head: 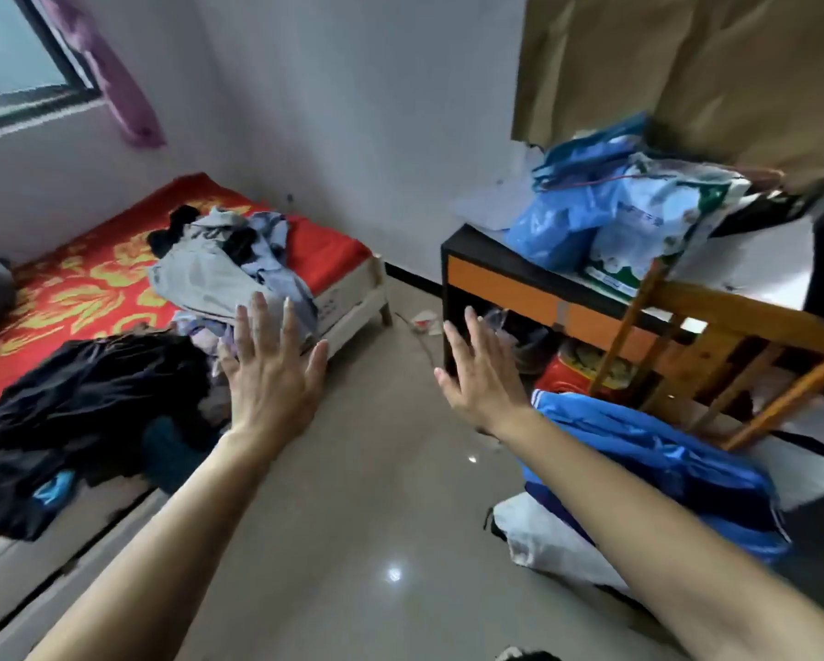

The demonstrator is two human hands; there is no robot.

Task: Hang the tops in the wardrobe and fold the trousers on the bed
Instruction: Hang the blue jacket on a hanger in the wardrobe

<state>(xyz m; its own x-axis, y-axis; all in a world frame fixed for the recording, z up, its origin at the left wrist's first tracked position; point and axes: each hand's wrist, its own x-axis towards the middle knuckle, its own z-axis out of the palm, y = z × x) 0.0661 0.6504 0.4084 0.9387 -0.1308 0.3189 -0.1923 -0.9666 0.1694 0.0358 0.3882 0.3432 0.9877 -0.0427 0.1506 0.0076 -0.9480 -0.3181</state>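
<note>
A bed [81,279] with a red and yellow flowered cover stands at the left. On its far end lies a heap of grey and pale blue clothes [219,269]. A pile of black clothes [81,422] lies at its near edge. My left hand [269,374] is stretched out flat in the air, fingers spread, over the bed's edge and holds nothing. My right hand [479,374] is also flat with straight fingers, above the floor, empty. No wardrobe shows plainly.
A black and orange desk [500,279] at the right carries blue and white plastic bags [605,217]. A wooden chair [715,355] stands in front of it with a blue jacket [662,474] beside it. A beige cloth [677,73] hangs above. Shiny tiled floor [376,493] lies between.
</note>
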